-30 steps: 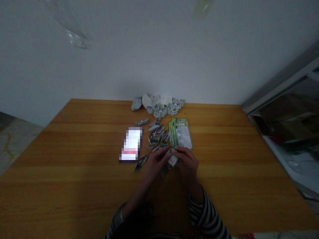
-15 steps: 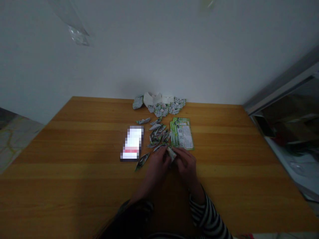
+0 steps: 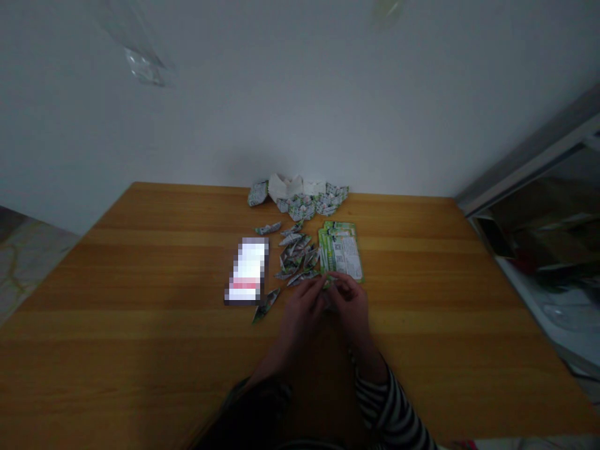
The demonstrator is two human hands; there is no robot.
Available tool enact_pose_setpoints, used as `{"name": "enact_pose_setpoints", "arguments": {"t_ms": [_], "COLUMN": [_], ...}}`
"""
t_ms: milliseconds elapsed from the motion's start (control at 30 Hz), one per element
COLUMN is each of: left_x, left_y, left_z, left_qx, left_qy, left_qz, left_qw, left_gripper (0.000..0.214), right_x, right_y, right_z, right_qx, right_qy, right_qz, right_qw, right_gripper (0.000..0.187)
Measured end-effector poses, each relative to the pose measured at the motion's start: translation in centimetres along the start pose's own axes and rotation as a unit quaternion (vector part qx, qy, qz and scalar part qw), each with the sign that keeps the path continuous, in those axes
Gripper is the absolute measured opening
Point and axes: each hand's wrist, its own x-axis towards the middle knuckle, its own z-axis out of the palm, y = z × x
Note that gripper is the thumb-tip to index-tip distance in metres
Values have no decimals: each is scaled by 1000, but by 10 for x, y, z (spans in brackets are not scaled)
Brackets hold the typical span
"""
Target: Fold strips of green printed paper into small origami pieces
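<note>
My left hand [image 3: 302, 310] and my right hand [image 3: 352, 307] meet over the wooden table, fingers closed around a small folded piece of printed paper [image 3: 330, 283]. Most of that paper is hidden behind the fingers. Just beyond my left hand lies a loose heap of pointed, folded printed papers [image 3: 294, 253]. A single folded paper [image 3: 266, 305] rests apart, left of my left hand. Past my right hand is a stack of green and white printed sheets [image 3: 344, 255], its near edge close to the fingertips.
A phone [image 3: 247, 270] with a lit, blurred screen lies left of the heap. Against the wall sit crumpled printed papers [image 3: 302, 206] and white tissue-like paper [image 3: 285, 186]. The wooden table [image 3: 117, 275] ends at a shelf unit [image 3: 497, 237] on the right.
My fingers have shifted on the folded paper, and both hands have drawn closer together around it. Less of the paper shows now. The things on the table stay put.
</note>
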Motion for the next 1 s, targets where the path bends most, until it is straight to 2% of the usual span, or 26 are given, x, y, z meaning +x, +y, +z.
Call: {"name": "enact_pose_setpoints", "arguments": {"t_ms": [133, 233, 367, 467, 533, 633, 733, 833, 933, 1000], "left_x": [-1, -1, 2, 4, 5, 6, 8, 8, 7, 7], "left_y": [0, 5, 6, -1, -6, -7, -2, 2, 4, 4], "left_z": [2, 1, -3, -7, -9, -12, -13, -13, -12, -13], "left_qx": [28, 19, -20, -8, -4, -24, -51, -62, -71, -80], "left_qy": [0, -2, 25, 61, 72, 94, 118, 98, 56, 59], "left_qz": [43, 72, 31, -5, -22, -33, -52, -81, -85, -75], "left_qw": [999, 997, 999, 998, 997, 995, 990, 990, 992, 992], "left_gripper": [45, 45, 31, 27, 22, 10, 6, 7, 9, 9], "right_x": [3, 5, 3, -1, -4, -4, -2, 0, 1, 0], "right_y": [5, 8, 3, -4, -6, -7, -6, -5, -4, -4], "right_z": [-2, -5, -9, -7, -5, -3, -4, -8, -11, -12], "right_qx": [1, 3, -49, -155, -196, -197, -180, -210, -277, -301], "right_qy": [8, 27, -6, -57, -62, -37, -74, -104, -74, -49], "right_qz": [-9, -7, -35, -87, -97, -84, -81, -86, -111, -149], "right_qw": [1000, 1000, 998, 982, 974, 976, 978, 968, 951, 940], "right_gripper": [29, 21, 13, 26, 32, 32, 24, 16, 9, 8]}}
